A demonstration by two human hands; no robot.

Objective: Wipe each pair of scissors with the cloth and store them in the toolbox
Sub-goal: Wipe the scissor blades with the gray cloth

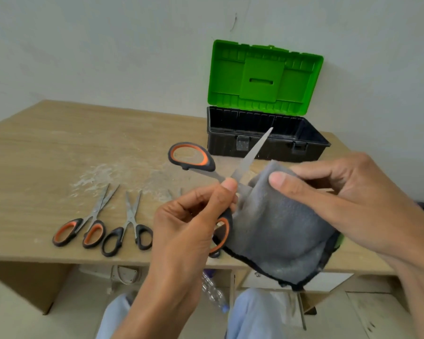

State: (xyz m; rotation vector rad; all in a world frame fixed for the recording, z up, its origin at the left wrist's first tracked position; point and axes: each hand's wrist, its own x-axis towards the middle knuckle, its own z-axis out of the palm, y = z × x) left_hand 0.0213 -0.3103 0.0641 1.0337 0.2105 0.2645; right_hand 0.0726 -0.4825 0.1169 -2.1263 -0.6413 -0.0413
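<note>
"Standing where, that toolbox (267, 145)?"

"At the back of the wooden table (59, 133), by the wall, with its green lid (264, 77) upright and open. Of the black base only ribbed inner walls show. Its floor cannot be made out from this angle."

"And in front of the toolbox?"

"A grey cloth (279, 228) with a dark hem, held in the air nearer the person than the toolbox. The person's right hand (353, 204) grips it, thumb pressed on the top fold and fingers curled behind."

"The other hand?"

"The left hand (189, 228) is just left of the cloth, holding the large orange-and-black scissors (252, 155). Its thumb lies over the pivot and its fingers curl round the lower handle loop. The scissors are spread wide. One blade points up at the toolbox's front wall and the other disappears into the cloth."

"Any other pairs?"

"Two lie on the table well left of the toolbox and nearer the person. One is an orange-handled pair (83, 228). Just right of it is a smaller black-handled pair (130, 231). Both are slightly open. Blurred tips of a further pair (174, 192) show beside the left hand."

"Lower down?"

"A clear plastic bottle (213, 292) under the table, in front of the toolbox."
</note>
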